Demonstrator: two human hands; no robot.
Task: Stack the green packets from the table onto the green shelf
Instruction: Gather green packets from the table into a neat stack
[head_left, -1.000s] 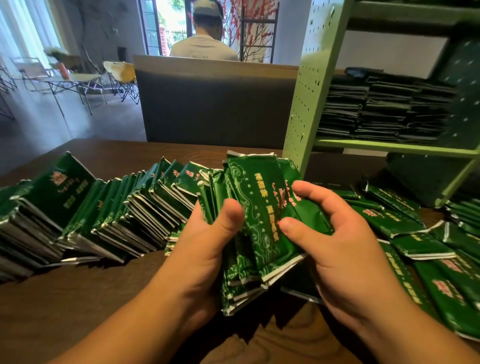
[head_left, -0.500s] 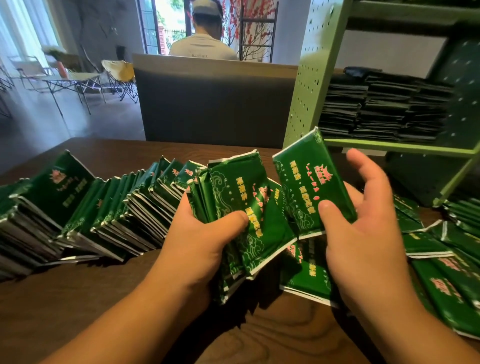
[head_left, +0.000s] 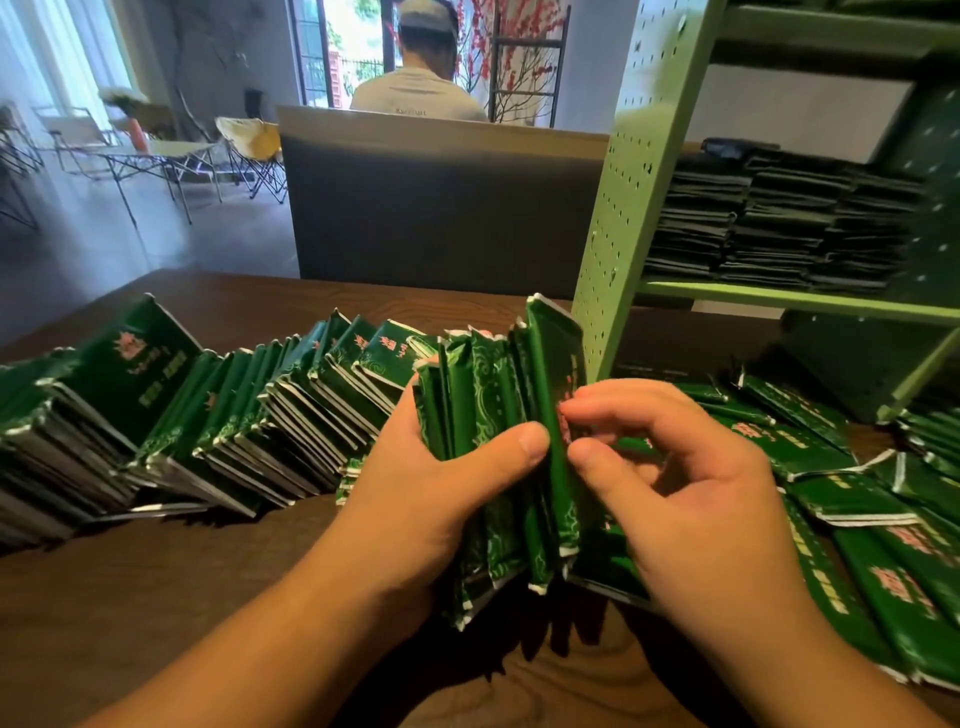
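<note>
**Both hands on a bundle of green packets at the table**

The left hand (head_left: 441, 493) is gripping a bundle of green packets (head_left: 493, 415) held upright on edge above the wooden table (head_left: 156, 623), its thumb pressing across the front of the bundle. The right hand (head_left: 675, 499) is pinching the rightmost packet of that bundle between thumb and forefinger — the other fingers are curling behind it.

To the left, a long row of packets (head_left: 208, 415) is leaning domino-fashion across the table, touching the bundle's far side. To the right, loose packets (head_left: 857, 519) are lying flat and overlapping on the tabletop.

The green shelf (head_left: 623, 234) is standing just behind the bundle, its perforated side panel facing the camera — dark stacks of packets (head_left: 779, 223) are sitting on its lower board.

Beyond a grey partition (head_left: 441, 208), a person (head_left: 415, 93) is sitting with their back turned.
</note>
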